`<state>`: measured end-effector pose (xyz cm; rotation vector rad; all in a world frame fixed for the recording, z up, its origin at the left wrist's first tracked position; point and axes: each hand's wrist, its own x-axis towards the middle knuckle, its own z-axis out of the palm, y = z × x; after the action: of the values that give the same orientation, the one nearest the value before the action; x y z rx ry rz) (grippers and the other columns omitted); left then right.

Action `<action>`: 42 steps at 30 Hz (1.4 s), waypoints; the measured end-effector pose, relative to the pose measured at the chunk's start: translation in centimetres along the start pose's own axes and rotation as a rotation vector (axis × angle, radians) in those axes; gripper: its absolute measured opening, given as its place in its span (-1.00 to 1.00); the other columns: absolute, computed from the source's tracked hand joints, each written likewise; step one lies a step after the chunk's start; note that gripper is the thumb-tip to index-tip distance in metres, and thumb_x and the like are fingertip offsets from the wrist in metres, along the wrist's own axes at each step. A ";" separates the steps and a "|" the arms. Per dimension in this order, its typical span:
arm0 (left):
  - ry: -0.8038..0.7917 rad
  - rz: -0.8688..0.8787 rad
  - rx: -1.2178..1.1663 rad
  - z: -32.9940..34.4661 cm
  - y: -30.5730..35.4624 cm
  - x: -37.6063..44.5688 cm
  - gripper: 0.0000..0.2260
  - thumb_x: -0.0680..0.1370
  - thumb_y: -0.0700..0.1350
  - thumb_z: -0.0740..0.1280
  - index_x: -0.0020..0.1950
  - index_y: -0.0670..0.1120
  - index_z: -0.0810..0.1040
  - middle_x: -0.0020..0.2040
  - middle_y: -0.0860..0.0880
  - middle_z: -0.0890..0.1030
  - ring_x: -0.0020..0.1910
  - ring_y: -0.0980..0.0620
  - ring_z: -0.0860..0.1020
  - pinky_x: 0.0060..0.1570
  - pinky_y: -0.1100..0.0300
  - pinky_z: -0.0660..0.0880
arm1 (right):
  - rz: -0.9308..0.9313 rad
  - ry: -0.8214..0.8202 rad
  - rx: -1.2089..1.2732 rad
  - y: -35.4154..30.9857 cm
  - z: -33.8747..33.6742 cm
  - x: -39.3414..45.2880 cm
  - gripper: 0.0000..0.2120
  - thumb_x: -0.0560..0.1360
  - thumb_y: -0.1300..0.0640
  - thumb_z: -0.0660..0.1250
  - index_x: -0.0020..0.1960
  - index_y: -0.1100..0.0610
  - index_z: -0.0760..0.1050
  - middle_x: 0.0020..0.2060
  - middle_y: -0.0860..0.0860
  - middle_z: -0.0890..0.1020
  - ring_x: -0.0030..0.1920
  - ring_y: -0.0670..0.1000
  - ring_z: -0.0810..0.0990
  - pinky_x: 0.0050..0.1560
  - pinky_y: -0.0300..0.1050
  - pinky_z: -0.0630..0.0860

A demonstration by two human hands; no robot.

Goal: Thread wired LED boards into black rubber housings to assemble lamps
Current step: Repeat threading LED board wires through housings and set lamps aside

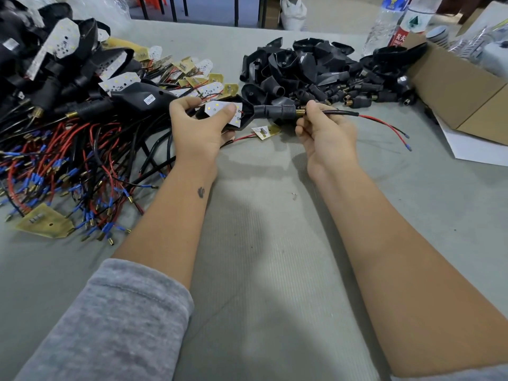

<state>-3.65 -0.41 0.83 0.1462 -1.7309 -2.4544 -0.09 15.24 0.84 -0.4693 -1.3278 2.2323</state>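
Mid-batch: left hand [196, 121] gripping board-seated housing [247, 112], right hand [320, 125] pinching threaded-through wires [343, 113]; empty housings [308, 67] left.

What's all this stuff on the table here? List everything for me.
Lamp in hand: one, black housing with white LED board, centre.
Its wires: two, red and black, trailing right.
Empty housings: pile, black, behind the hands.
Finished lamps: pile, black, far left.
Loose wired boards: many, white and yellow, left of centre.
Cardboard box: one, brown, right.
Bottles: two, clear, far right.
Left hand: holds the housing.
Right hand: pinches the wires.
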 end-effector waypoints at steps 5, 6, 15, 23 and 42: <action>-0.067 -0.097 -0.046 0.0 0.3 0.5 -0.89 0.62 -0.07 0.30 0.03 -0.09 0.55 -0.07 -0.09 0.66 -0.07 -0.08 0.67 -0.22 0.12 0.63 | 0.005 -0.002 0.006 -0.3 -0.2 -0.1 -0.91 0.56 0.30 0.32 -0.12 0.23 0.50 -0.30 0.09 0.59 -0.34 -0.05 0.62 -0.23 -0.23 0.58; -0.078 -0.109 -0.052 -0.1 0.3 0.6 -0.84 0.64 -0.05 0.25 0.01 -0.10 0.57 -0.08 -0.11 0.67 -0.05 -0.10 0.68 -0.23 0.12 0.63 | 0.007 0.001 0.013 -0.3 -0.2 -0.1 -0.92 0.57 0.30 0.32 -0.11 0.24 0.50 -0.30 0.10 0.60 -0.34 -0.05 0.63 -0.24 -0.23 0.59; -0.173 -0.142 -0.023 -0.3 0.2 0.8 -0.78 0.68 -0.06 0.18 0.15 -0.16 0.54 0.03 -0.17 0.66 -0.16 -0.09 0.70 -0.16 0.12 0.64 | 0.080 0.041 0.106 -0.6 -0.3 0.0 -0.93 0.56 0.28 0.34 -0.09 0.25 0.49 -0.28 0.09 0.57 -0.34 -0.05 0.62 -0.23 -0.23 0.60; -0.113 -0.066 -0.067 -0.5 0.0 0.9 -0.85 0.64 -0.15 0.27 0.04 -0.20 0.59 -0.05 -0.17 0.69 -0.04 -0.18 0.68 -0.19 0.16 0.62 | 0.065 0.025 0.072 -0.6 -0.3 -0.2 -0.92 0.57 0.30 0.32 -0.11 0.25 0.48 -0.28 0.10 0.59 -0.30 -0.02 0.64 -0.22 -0.21 0.61; -0.001 -0.116 -0.303 -0.5 0.4 1.1 -0.84 0.61 -0.13 0.31 -0.13 -0.16 0.56 -0.32 -0.05 0.67 -0.32 0.03 0.66 -0.33 0.26 0.56 | -0.055 -0.089 0.042 -0.2 0.3 -0.7 -0.91 0.59 0.37 0.24 0.06 0.31 0.50 -0.23 0.16 0.61 -0.28 0.02 0.67 -0.16 -0.16 0.63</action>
<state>-4.63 -1.15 1.02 0.2174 -1.3632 -2.7635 0.39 14.71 1.21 -0.3177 -1.3198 2.2540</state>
